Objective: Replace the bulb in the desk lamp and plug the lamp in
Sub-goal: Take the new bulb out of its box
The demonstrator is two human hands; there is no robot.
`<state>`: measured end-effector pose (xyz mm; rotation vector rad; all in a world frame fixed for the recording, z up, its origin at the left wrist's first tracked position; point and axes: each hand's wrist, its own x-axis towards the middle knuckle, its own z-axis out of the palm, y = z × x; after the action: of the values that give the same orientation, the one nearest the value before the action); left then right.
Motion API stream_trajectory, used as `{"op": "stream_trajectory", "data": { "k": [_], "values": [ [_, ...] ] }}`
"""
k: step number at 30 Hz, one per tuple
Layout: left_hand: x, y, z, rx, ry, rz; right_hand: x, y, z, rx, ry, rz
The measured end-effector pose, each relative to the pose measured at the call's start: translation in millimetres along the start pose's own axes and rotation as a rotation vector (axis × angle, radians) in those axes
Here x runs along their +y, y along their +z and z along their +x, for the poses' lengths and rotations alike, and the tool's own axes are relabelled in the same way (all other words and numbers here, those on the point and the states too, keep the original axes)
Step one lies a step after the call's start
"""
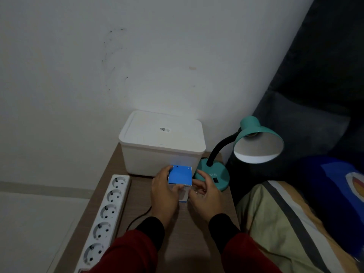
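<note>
White sockets of a strip [104, 211] lie at the counter [187, 243] edge. A blue-topped carton [180, 177], judged light, crushable and holding a fragile bulb, is gripped above the counter by its side walls: left hand [164, 196] wrapped round it, right hand [204, 194] pinching it. A teal lamp [256, 142], socket seemingly empty, stands rightward.
</note>
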<state>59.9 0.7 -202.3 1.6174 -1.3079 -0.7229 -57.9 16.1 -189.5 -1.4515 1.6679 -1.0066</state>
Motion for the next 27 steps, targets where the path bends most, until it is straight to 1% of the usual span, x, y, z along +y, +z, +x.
{"op": "stream_trajectory", "data": {
  "k": [5, 13, 18, 21, 23, 25, 27],
  "values": [
    [-1, 2, -1, -0.002, -0.014, -0.014, 2, 0, -4, -0.045, 0.028, 0.088],
    [-2, 3, -1, 0.021, -0.014, -0.031, 2, 2, -7, -0.038, 0.044, 0.255],
    [-4, 5, 2, 0.030, 0.055, -0.002, -5, 4, -7, -0.013, 0.054, 0.365],
    [-3, 7, 5, 0.018, 0.058, 0.009, -15, 10, 0, -0.026, 0.011, 0.396],
    [-2, 4, 4, 0.007, 0.097, -0.030, -21, 11, 6, -0.036, -0.016, 0.405],
    [-2, -1, 2, -0.027, 0.180, -0.074, -25, 10, 11, -0.056, -0.066, 0.351],
    [-4, -7, 5, -0.079, 0.265, -0.050, -26, 7, 15, -0.086, -0.118, 0.274]
  ]
}}
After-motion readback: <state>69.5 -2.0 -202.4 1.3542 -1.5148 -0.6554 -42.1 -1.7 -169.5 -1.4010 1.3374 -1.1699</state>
